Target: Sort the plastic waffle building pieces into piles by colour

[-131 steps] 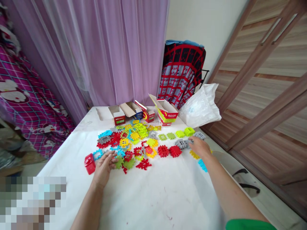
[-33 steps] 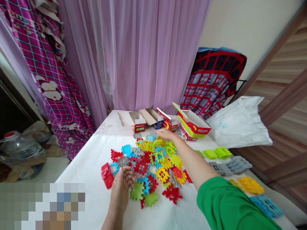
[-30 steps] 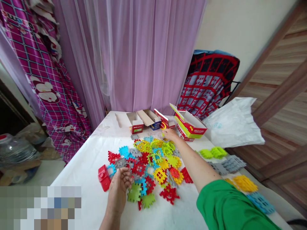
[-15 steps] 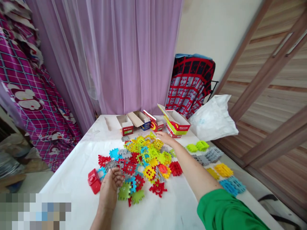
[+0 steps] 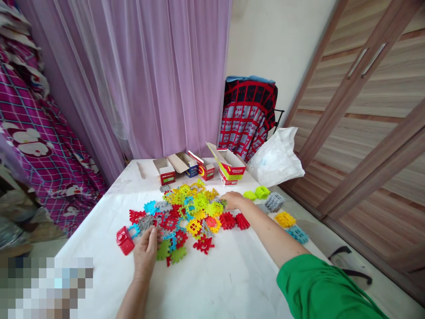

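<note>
A loose pile of interlocking plastic building tiles [image 5: 171, 223] in red, yellow, blue, green and grey spreads across the white-covered table. My left hand [image 5: 145, 248] is at the pile's near left edge, beside a grey tile [image 5: 145, 222]. Its fingers are curled together, and what they hold, if anything, is hidden. Reaching over the pile's right edge, my right hand [image 5: 232, 200] has its fingers closed down by a grey tile. What lies in its grip cannot be made out. A red toy block [image 5: 125, 240] sits left of my left hand.
Several open cardboard boxes [image 5: 165, 172] line the table's back, with a white plastic bag [image 5: 277, 159] to their right. Along the right side lie sorted tiles: green [image 5: 262, 192], grey [image 5: 275, 202], yellow [image 5: 284, 219] and blue [image 5: 297, 234]. Red tile stacks [image 5: 227, 220] lie near my right forearm.
The view has turned right. My right hand has come down and nearer, from by the boxes to the pile's right edge. My left hand stays by the grey tile, its fingers turned inward.
</note>
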The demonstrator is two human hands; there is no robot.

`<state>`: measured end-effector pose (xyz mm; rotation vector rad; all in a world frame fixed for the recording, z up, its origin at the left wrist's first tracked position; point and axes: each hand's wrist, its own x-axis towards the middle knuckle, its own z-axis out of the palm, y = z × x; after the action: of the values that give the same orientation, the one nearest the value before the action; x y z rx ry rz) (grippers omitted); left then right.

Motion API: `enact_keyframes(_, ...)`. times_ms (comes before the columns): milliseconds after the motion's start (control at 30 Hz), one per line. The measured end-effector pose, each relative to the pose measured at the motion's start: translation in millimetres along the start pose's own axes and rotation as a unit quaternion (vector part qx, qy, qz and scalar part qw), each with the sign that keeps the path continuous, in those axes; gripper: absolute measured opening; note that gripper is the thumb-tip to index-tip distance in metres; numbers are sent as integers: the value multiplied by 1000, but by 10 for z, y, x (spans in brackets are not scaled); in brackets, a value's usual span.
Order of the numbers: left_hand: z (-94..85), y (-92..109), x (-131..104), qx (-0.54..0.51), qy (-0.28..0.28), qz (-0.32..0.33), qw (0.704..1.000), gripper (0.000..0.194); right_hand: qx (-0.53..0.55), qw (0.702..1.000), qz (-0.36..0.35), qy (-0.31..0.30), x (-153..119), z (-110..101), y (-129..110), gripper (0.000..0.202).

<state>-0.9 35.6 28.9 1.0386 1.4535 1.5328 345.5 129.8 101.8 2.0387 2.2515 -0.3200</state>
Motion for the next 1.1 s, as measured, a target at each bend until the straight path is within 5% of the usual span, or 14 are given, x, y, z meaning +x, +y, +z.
enact_keyframes(100,0,10,5,8,-4,-5,1000,59,-12,1000,-29,0,12,35,-97,59)
enact_keyframes(300,-17,-10,23,-13,-12,-11,1000,57,-15,999,-43,14,80,76,-174,30)
enact_keyframes(467,-21,11,23,-28,-16,-15,999,57,-19,999,-33,12,71,98,-204,38)
enact_keyframes(800,-49,-92,96,-48,-44,-15,998,55,-17,998,23,61,-129,-46,-5,27)
enact_keyframes(1100,17,26,48,-27,-24,-15,999,52,-9,999,27,36,-36,229,-264,37)
